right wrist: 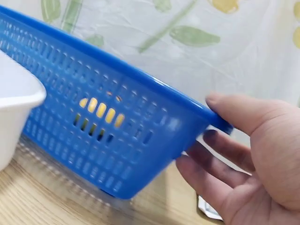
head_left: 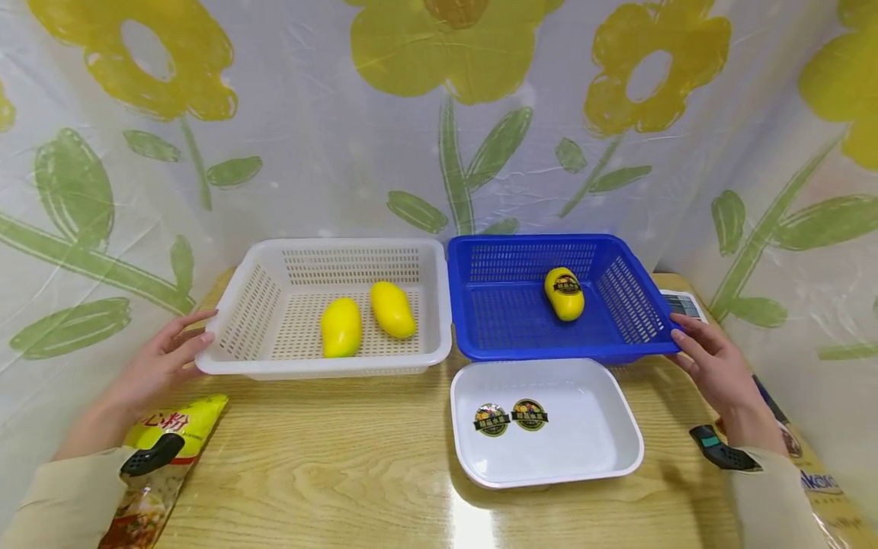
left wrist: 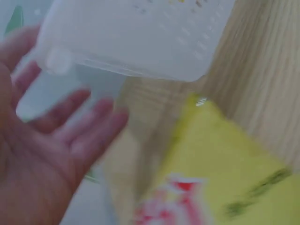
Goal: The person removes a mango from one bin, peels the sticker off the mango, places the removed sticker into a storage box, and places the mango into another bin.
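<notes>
Bag (head_left: 197, 419) cut off — left hand (head_left: 161, 358) loose against white basket (head_left: 329, 367); right hand (head_left: 716, 374) pinches blue basket (head_left: 569, 354) — wooden table (head_left: 322, 465), flowered sheeting (head_left: 309, 168).

My left hand (left wrist: 51, 150) is blurred and cut off by the left edge in its wrist view, where the white basket (left wrist: 117, 42) runs past the top and the red lettering on the yellow packet (left wrist: 211, 164) is too smeared to read. From above, my left sleeve (head_left: 68, 496) and wrist strap (head_left: 154, 455) hide part of that packet, whose lower end leaves the frame. In my right wrist view, the blue basket (right wrist: 166, 126) is cut off at the left, and its slotted side lets me see the mango (right wrist: 101, 110) only in strips.
</notes>
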The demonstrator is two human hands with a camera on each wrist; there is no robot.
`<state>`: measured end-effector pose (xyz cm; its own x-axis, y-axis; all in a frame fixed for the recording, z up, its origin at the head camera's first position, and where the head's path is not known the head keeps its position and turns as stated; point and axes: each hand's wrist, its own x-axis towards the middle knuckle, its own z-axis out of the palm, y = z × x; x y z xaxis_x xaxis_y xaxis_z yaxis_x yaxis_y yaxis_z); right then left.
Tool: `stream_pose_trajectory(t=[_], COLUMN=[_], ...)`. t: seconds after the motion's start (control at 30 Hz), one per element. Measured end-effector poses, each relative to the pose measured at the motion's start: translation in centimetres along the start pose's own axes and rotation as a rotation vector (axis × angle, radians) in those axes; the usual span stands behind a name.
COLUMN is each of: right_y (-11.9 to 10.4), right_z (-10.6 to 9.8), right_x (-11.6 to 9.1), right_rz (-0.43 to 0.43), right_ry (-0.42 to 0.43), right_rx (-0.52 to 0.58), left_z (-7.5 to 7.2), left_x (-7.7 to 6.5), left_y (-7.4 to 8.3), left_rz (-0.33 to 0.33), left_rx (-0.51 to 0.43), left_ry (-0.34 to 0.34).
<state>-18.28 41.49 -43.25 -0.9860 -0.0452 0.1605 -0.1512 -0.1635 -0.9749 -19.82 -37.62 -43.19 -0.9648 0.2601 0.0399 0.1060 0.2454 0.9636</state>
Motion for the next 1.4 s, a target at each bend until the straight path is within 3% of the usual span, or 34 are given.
stream_pose_trajectory(t=[0.13, 0.2, 0.4, 0.53, 0.67, 0.8, 1.1, 1.23, 1.4], right_y=[-0.1, -0.2, -0.4, -0.2, 0.1, 0.3, 0.0, -0.1, 0.0], right_z=[-0.6, -0.8, -0.7, -0.5, -0.2, 0.0, -0.4, -0.5, 0.0], right_x=[0.1, 0.1, 0.1, 0.3, 0.5, 0.7, 0.3, -0.1, -0.2], right_rz=[-0.002, 0.005, 0.033, 0.038, 0.037, 0.027, 0.033, 0.048, 0.066], right_ry=[-0.079, -0.100, -0.082, -0.097, -0.105, -0.131, -0.150, -0.118, -0.085], right_rx=[0.036, 0.032, -0.017, 0.003, 0.023, 0.071, 0.124, 0.129, 0.125], left_z=[0.2, 0.6, 3.2, 6.7, 10.7, 14.5, 24.5, 28.7, 32.3], left_x=[0.8, 1.4, 3.4, 4.7, 6.4, 8.3, 12.6, 14.1, 16.3], left_y=[3.1, 5.1, 11.4, 15.0, 17.4, 17.9, 16.7, 16.1, 15.4], left_rz=[-0.046, -0.027, 0.110, 0.214, 0.317, 0.351, 0.401, 0.350, 0.204], left_rx=[0.425, 0.519, 0.568, 0.589, 0.594, 0.570, 0.410, 0.337, 0.277], left_ry=[0.104, 0.146, 0.170, 0.115, 0.037, -0.067, -0.247, -0.298, -0.318])
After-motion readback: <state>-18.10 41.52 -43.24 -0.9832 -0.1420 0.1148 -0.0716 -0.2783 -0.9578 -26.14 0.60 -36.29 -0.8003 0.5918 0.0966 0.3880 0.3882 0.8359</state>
